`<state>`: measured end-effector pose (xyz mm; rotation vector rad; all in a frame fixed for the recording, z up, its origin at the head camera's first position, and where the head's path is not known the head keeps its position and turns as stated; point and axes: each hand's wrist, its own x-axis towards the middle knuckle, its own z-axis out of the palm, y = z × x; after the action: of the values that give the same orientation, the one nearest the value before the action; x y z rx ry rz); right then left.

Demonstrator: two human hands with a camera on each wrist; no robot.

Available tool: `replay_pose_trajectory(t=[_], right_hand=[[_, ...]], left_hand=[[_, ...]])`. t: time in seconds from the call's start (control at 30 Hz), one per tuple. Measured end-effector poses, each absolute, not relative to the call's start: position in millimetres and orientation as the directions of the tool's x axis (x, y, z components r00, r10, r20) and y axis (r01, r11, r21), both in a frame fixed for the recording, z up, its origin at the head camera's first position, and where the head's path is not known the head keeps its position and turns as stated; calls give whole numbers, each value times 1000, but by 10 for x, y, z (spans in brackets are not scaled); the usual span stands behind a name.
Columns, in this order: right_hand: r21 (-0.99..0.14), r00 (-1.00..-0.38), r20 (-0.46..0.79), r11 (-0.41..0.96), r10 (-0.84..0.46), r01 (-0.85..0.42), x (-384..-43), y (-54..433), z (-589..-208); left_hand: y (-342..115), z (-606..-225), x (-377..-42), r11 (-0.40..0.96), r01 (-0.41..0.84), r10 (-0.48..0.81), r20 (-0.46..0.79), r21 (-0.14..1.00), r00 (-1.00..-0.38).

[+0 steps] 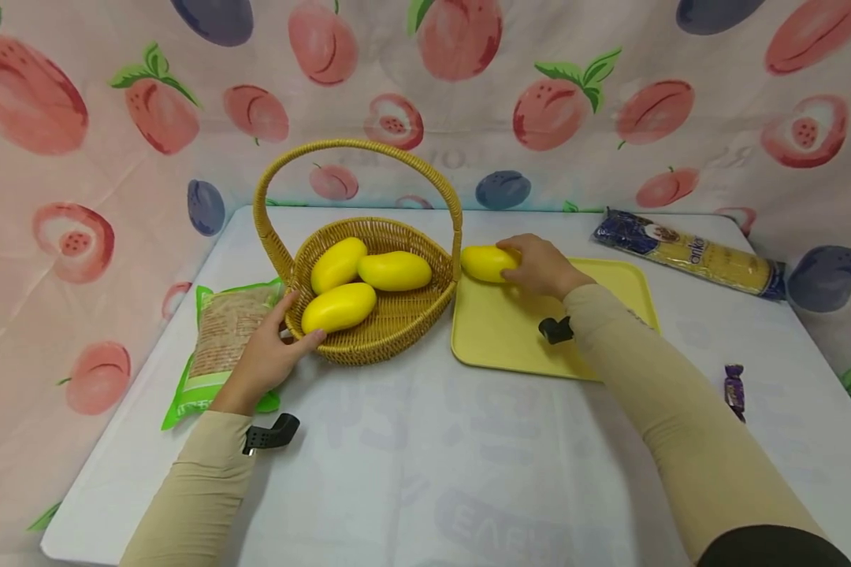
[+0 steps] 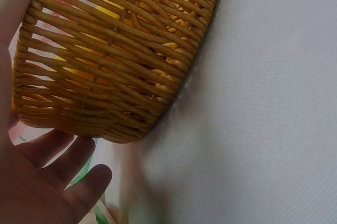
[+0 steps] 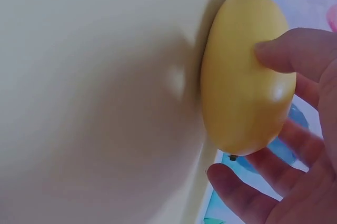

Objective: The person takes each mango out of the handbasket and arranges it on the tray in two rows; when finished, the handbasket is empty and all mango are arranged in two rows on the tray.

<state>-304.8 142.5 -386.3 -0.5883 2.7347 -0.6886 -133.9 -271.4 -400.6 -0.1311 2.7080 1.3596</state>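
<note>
A wicker basket (image 1: pixel 397 342) with a tall arched handle stands left of centre, holding three yellow mangoes (image 1: pixel 395 272). My left hand (image 1: pixel 269 354) grips its near left rim, thumb over the edge; in the left wrist view the fingers lie against the outside of the woven wall (image 2: pixel 105 66). At the back left corner of a yellow tray (image 1: pixel 510 339), my right hand (image 1: pixel 539 264) holds another mango (image 1: pixel 488 263). The right wrist view has the thumb on one side of that mango (image 3: pixel 245 77) and fingers on the other, close to the tray's rim.
A green-edged bag of brown food (image 1: pixel 230 331) lies left of the basket, partly behind my left hand. Behind the tray, at right, is a long pack of pasta (image 1: pixel 695 252). A small purple wrapped candy (image 1: pixel 733 390) sits on the white table at the right.
</note>
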Motion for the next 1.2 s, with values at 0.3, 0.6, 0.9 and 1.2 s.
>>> replay_pose_trajectory(t=[0.3,0.6,0.9,1.2], right_hand=[[-507,-886,-150,804,-438,-311,-3072,1425,-3850],[-530,-888,-174,800,-425,-279,-3070,1474,-3825],[-577,-890,-116,759,-442,-302,-2890,1576,-3693],[-586,-881,-69,733,-469,-345,-2611,1555,-3573]], left_hand=[[-2718,-4015,-1343,587,-121,-24,-132,800,-991],[-2717,-4019,-1332,592,-126,-24,-139,796,-990],[-2714,-4008,-1330,599,-131,-33,-139,790,-990],[-2722,-4025,-1335,599,-117,-25,-127,792,-992]])
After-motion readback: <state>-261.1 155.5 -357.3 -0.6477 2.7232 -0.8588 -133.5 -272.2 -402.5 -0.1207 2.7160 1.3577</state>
